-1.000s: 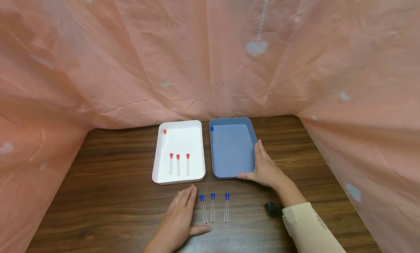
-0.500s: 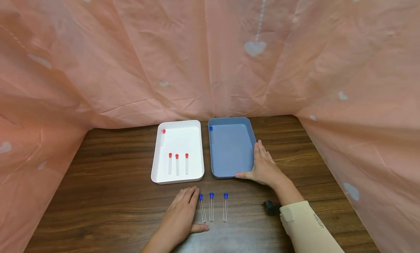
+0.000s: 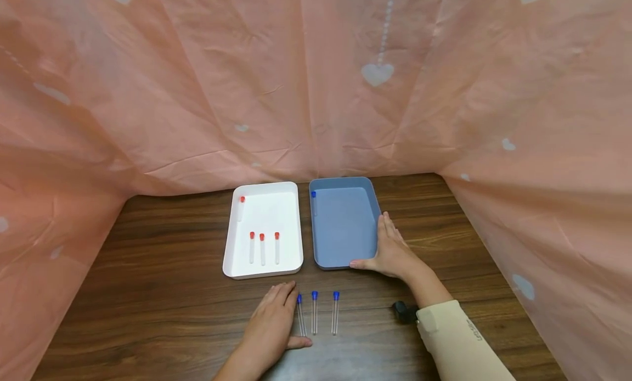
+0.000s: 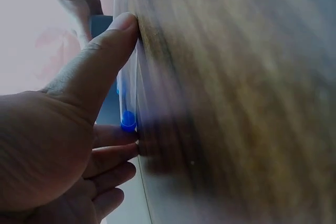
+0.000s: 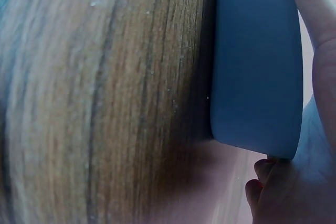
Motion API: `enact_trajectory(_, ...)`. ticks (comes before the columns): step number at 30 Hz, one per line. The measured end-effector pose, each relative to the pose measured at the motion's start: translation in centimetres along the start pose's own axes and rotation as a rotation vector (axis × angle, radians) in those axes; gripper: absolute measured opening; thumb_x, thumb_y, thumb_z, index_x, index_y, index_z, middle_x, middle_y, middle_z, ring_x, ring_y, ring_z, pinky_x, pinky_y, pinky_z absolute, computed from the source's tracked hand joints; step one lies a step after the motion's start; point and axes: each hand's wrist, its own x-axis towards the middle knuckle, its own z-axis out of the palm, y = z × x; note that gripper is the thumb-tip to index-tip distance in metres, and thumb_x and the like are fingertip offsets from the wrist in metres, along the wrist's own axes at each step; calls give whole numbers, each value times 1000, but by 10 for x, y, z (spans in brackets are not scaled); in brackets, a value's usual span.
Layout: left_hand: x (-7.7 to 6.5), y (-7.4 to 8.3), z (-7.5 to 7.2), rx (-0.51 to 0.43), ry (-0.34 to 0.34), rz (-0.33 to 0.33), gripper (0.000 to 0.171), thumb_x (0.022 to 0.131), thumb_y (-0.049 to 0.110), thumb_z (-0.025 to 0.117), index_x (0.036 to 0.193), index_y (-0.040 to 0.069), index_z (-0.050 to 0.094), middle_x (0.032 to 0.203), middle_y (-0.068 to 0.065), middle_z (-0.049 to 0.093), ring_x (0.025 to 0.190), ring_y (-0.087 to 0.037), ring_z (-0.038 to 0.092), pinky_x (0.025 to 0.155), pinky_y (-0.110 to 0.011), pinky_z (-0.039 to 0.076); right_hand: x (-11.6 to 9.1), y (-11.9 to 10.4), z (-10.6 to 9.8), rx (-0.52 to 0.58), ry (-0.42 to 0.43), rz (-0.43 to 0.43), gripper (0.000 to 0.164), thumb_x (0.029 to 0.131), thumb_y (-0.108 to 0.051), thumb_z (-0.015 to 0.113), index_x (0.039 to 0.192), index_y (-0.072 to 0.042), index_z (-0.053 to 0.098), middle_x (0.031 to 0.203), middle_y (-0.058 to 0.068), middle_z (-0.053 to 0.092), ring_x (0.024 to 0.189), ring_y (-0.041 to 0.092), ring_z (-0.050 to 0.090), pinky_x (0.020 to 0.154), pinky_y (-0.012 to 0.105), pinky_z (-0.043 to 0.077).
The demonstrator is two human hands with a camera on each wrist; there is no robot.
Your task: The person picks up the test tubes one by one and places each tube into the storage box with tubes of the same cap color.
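Observation:
Three clear test tubes with blue caps lie on the wooden table in the head view: a left one (image 3: 302, 318), a middle one (image 3: 314, 315) and a right one (image 3: 336, 315). My left hand (image 3: 270, 323) rests on the table beside the left test tube, its index finger close against the cap and its thumb by the bottom end. The left wrist view shows that thumb (image 4: 107, 51) crossing in front of a blue-capped test tube (image 4: 127, 93). With fingers along the side and thumb at the front edge, my right hand (image 3: 395, 253) touches the near right corner of the blue-grey tray (image 3: 345, 264).
Left of the blue-grey tray stands a white tray (image 3: 261, 272) holding several red-capped test tubes (image 3: 263, 252). One blue-capped test tube (image 3: 314, 204) lies along the blue-grey tray's left wall. Pink curtain (image 3: 316, 95) hangs behind and at both sides.
My left hand has moved slightly right, closing the gap to the left test tube. My right hand stays at the tray corner. The whole head view has shifted a little.

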Motion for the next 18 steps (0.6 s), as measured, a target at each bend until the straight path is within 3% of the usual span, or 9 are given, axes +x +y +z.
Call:
enact_trajectory(13,-3,1,-6,-59,8,-19,105,67,65,93,141,-4,66,149,-16,65,141,-34,61,123,-50,47,0,0,0,17,-3,0,156,77,-74,87,169,11,-6,180,31,-8,169,50,2,136,66,18)
enact_trajectory(18,-4,2,-13,-89,43,-22,104,67,64,94,140,-5,66,145,-14,67,139,-34,61,122,-50,48,2,2,1,25,-4,-1,156,77,-73,87,169,11,-7,180,31,-8,169,50,2,136,66,17)
